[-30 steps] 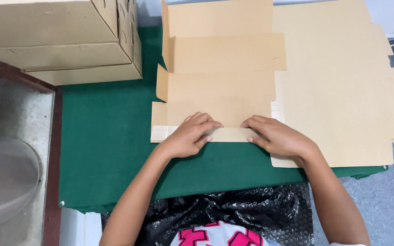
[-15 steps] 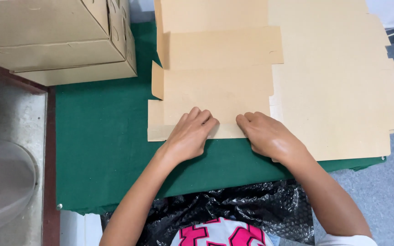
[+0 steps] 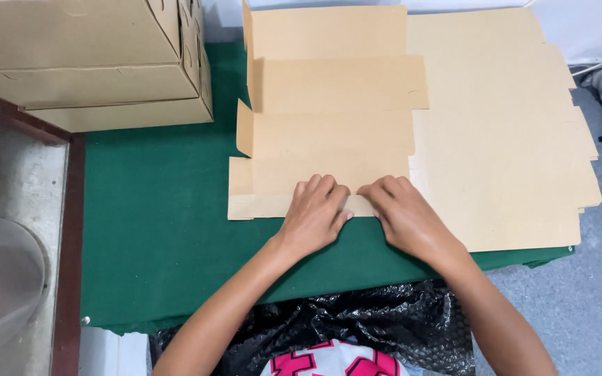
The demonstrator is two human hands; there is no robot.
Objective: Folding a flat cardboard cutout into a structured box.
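Pressing flat, open-palmed, left hand (image 3: 313, 217) and right hand (image 3: 404, 217) on unfolded cardboard box blank (image 3: 329, 139), nothing inside.

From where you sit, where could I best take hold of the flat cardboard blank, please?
Probably by the free left end of its near strip, coming from the left: the flat cardboard blank lies flat on the green cloth, and both hands press the strip's middle.

Cut off at the far edge: flat cardboard blank (image 3: 329, 125) and the stacked cardboard boxes (image 3: 85, 63), far left. Near edge of the blank hidden under left hand (image 3: 313, 217) and right hand (image 3: 407, 217). Forearms cropped near.
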